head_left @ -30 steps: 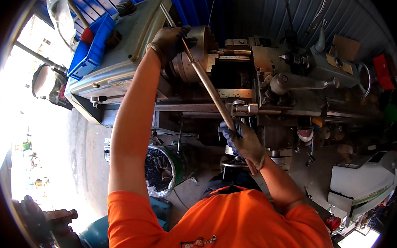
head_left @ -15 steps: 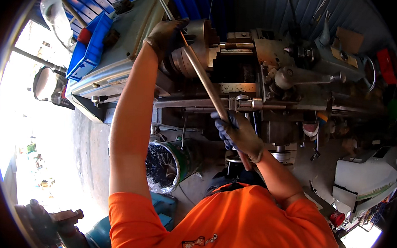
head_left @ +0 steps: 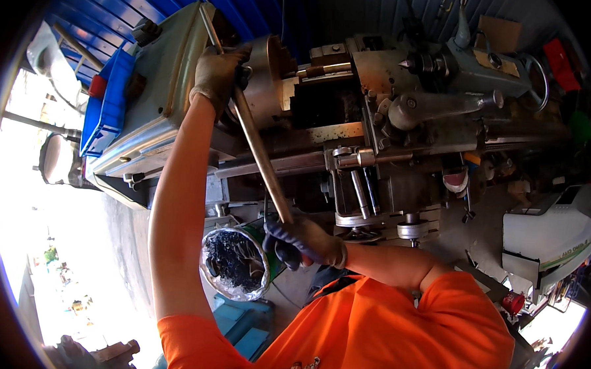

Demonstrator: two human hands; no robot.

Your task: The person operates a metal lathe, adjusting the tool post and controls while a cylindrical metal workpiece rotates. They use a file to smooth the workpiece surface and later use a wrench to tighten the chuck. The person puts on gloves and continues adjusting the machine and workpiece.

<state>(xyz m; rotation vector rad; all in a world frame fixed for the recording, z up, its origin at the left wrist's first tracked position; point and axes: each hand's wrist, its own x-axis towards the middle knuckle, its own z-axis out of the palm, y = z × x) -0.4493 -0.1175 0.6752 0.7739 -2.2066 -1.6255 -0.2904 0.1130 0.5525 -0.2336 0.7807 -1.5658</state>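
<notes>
Both my gloved hands are closed on a long metal pipe (head_left: 260,160) that slants across the front of a lathe chuck (head_left: 269,71). My left hand (head_left: 216,75) wraps its upper part, close against the chuck, and a thinner rod (head_left: 210,26) sticks out beyond that hand. Whether the rod and pipe join under the glove is hidden. Lower down, my right hand (head_left: 304,242) grips the pipe near its bottom end, in front of my body and just right of a bucket (head_left: 236,261).
The lathe's tailstock (head_left: 439,64) and tool post handle (head_left: 444,110) lie to the right. A blue bin (head_left: 108,104) sits at the headstock's left end. The bucket, its top lined with plastic, holds dark scraps. A white-grey machine (head_left: 547,228) stands at right.
My right hand has swung down and to the left with the pipe's lower end, past the lathe's front. My left hand stays by the chuck. The whole view has shifted slightly.
</notes>
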